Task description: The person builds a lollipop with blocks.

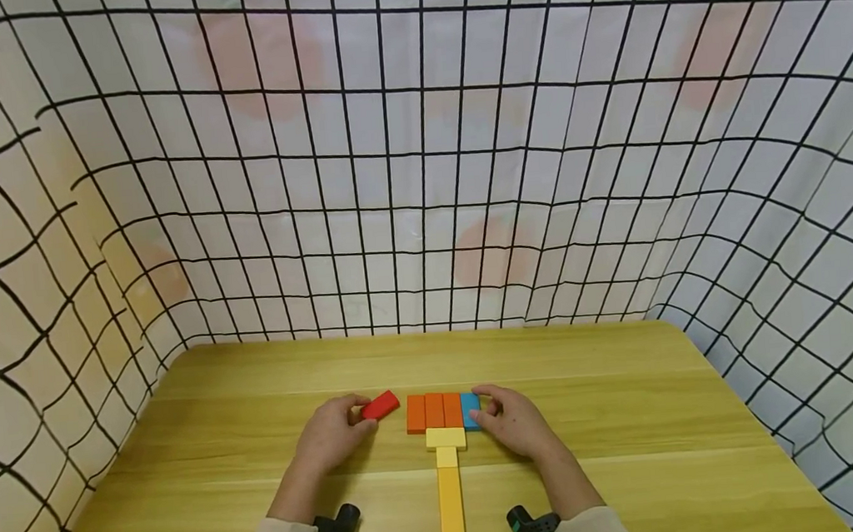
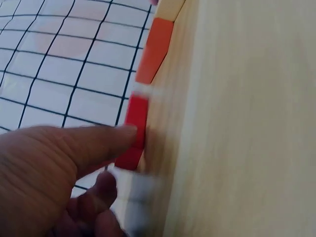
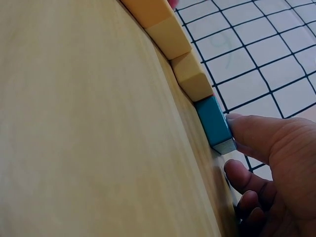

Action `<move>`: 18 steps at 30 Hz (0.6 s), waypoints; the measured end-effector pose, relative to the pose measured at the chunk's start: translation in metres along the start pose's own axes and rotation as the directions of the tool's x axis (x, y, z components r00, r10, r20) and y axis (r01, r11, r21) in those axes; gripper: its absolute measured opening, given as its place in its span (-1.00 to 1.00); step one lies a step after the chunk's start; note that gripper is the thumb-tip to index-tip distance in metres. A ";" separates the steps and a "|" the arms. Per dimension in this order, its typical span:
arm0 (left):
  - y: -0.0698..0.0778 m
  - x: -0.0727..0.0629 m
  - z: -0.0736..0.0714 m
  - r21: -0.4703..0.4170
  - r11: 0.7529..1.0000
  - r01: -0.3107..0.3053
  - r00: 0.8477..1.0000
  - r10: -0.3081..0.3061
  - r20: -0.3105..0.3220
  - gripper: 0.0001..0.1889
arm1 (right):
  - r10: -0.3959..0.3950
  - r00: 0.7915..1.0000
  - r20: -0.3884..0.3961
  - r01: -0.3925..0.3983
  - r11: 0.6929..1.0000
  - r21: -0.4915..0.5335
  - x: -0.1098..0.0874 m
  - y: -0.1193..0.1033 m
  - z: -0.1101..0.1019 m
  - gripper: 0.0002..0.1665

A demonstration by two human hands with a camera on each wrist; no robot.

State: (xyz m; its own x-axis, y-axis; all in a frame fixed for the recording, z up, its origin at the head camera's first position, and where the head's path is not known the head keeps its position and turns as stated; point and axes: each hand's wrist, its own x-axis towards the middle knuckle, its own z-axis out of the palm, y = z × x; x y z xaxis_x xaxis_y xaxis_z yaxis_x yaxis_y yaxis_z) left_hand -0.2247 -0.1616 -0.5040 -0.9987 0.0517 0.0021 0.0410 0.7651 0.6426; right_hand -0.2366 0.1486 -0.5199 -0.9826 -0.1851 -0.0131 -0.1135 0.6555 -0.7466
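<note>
My left hand point(image 1: 332, 434) pinches a red block point(image 1: 381, 405) between thumb and fingers. That block is tilted, with a small gap between it and a row of three orange blocks point(image 1: 434, 413). At the row's right end a blue block point(image 1: 470, 403) lies against the last orange one. My right hand point(image 1: 516, 423) grips the blue block at its near and far ends, and the thumb shows on it in the right wrist view. Below the row lies a pale yellow block point(image 1: 446, 438) set crosswise.
A small yellow block point(image 1: 447, 457) and a long darker yellow strip point(image 1: 451, 506) run from the crosswise block toward me. All lie on a wood-grain table point(image 1: 619, 418). Behind it and at both sides hangs a white sheet with a black grid point(image 1: 365, 246).
</note>
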 end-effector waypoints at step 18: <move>-0.008 0.000 -0.005 -0.086 0.996 0.031 1.000 -0.031 -0.003 -0.72 | 0.011 1.000 -0.004 -0.011 1.000 -0.005 0.000 0.001 0.000 -0.52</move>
State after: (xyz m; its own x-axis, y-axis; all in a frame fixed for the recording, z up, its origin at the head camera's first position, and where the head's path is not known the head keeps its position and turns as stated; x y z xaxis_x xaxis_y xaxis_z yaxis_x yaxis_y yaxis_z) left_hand -0.2254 -0.1708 -0.5051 -0.9995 0.0261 -0.0161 0.0072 0.7086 0.7056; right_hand -0.2365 0.1493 -0.5208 -0.9843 -0.1753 -0.0184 -0.1038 0.6608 -0.7433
